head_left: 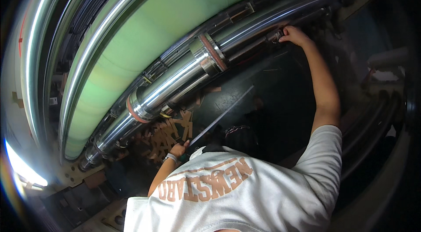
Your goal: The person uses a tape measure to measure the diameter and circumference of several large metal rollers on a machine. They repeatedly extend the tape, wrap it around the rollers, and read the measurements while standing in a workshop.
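Note:
My left hand (179, 148), with a band at the wrist, is low in front of my body. Its fingers close at the near end of a pale, thin strip with fine marks, which looks like a measuring tape (221, 115). That strip slants away up to the right over the dark floor. Reaching far out to the right, my right hand (294, 36) pinches a small metal fitting (275, 36) on a thin bar. This bar runs below a shiny steel shaft (171, 82), which carries metal collars with reddish rings (214, 54).
Behind the shaft curves a wide, pale green roller (158, 25), with steel rods (98, 30) beyond it. Brown scraps of cardboard (164, 140) lie heaped below the shaft at left. A bright lamp (24, 166) shines at lower left. Dark rollers (368, 122) stand at right.

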Demonstrator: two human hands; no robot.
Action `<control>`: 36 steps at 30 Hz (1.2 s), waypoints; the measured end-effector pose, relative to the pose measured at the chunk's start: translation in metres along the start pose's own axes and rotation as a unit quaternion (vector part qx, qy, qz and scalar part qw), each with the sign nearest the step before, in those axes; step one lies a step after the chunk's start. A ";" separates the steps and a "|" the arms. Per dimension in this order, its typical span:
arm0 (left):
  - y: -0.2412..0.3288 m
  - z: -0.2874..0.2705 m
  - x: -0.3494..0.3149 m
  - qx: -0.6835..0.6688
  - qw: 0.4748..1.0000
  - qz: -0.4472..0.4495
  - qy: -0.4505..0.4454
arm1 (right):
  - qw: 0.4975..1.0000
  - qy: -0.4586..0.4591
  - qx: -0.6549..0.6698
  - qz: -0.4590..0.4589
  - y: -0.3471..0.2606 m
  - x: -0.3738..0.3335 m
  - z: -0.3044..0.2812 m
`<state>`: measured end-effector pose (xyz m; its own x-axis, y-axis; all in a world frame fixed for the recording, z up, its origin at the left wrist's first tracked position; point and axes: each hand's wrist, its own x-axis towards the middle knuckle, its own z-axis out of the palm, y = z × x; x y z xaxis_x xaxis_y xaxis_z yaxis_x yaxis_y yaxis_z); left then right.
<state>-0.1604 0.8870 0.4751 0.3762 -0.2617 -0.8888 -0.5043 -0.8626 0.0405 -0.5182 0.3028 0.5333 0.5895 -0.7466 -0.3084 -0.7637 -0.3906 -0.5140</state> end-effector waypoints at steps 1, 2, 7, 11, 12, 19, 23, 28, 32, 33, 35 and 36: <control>0.001 0.001 0.002 0.013 1.000 -0.001 -0.003 | 1.000 0.001 0.005 -0.001 0.000 0.000 0.000; 0.000 0.001 0.003 0.026 1.000 -0.004 -0.007 | 1.000 0.000 0.010 -0.003 0.000 0.000 0.002; 0.007 -0.004 0.004 0.066 0.997 -0.032 -0.024 | 0.995 0.049 0.084 0.029 0.008 -0.014 0.021; -0.007 0.001 0.026 0.050 0.997 -0.029 -0.057 | 0.970 0.174 0.151 0.074 0.028 -0.035 0.107; 0.001 0.000 0.021 0.048 0.997 -0.031 -0.057 | 0.962 0.213 0.119 0.123 0.006 -0.040 0.119; 0.014 -0.027 0.013 0.086 0.995 0.034 -0.022 | 0.922 0.285 0.169 0.199 -0.004 -0.036 0.142; 0.021 -0.040 0.006 0.133 0.991 -0.008 -0.014 | 0.864 0.353 0.206 0.295 -0.049 -0.033 0.159; -0.041 -0.014 0.060 0.100 0.993 0.054 0.039 | 0.875 0.325 0.237 0.267 -0.033 -0.032 0.162; -0.044 -0.031 0.085 0.147 0.980 0.129 0.020 | 0.866 0.378 0.248 0.216 -0.025 -0.042 0.151; -0.050 -0.035 0.085 0.194 0.969 0.148 0.036 | 0.842 0.413 0.269 0.219 -0.032 -0.049 0.142; -0.055 -0.044 0.092 0.233 0.956 0.168 0.056 | 0.775 0.524 0.284 0.210 -0.024 -0.053 0.158; -0.057 -0.044 0.094 0.215 0.961 0.164 0.057 | 0.774 0.506 0.302 0.229 -0.030 -0.061 0.165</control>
<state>-0.0623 0.8923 0.4093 0.2126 -0.5553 -0.8040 -0.8755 -0.4736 0.0956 -0.4875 0.4488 0.4354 -0.4495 -0.8913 0.0590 -0.3879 0.1353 -0.9117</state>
